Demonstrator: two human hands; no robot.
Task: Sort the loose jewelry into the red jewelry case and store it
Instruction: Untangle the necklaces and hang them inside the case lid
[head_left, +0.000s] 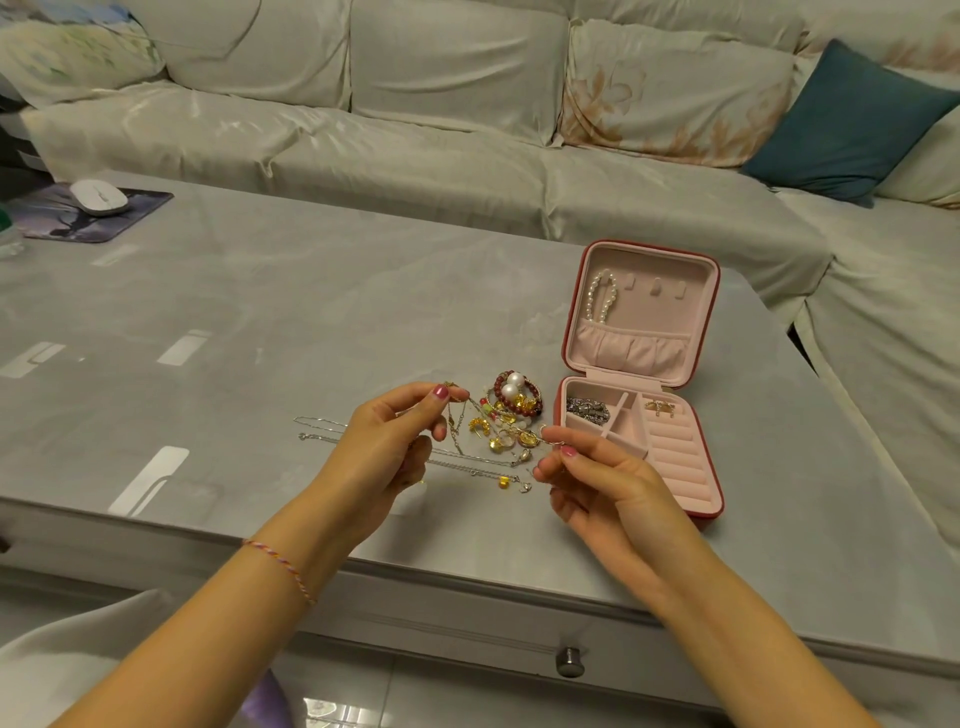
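Just below the centre of the frame, two bare hands hold a thin gold chain (470, 410) stretched between them above the table (260, 322). The left hand (384, 441) pinches one end between thumb and forefinger, its other fingers loosely curled. The right hand (597, 478) pinches the other end the same way, close to the front left corner of the case.

Just behind and between the hands lies the loose pile of jewelry (506, 421): a dark red bead bracelet (519, 397) with two large pearls resting on it, small gold and amber pieces, and several fine silver chains (332, 431) trailing toward the left behind the left hand.

To the right of centre, the red jewelry case (639, 374) lies open flat on the table, pink lining showing. In its raised lid, a pearl bracelet (602, 299) hangs from one hook above a gathered pocket; three hooks are bare. In the base, a silvery piece (587, 409) fills the back left compartment and small gold earrings (660, 408) sit at the back right; the ring rolls look empty.

The sorting seems to be at an early-to-middle stage: three items are stored, most of the pile is still out, and the case is yet to be closed and put away.
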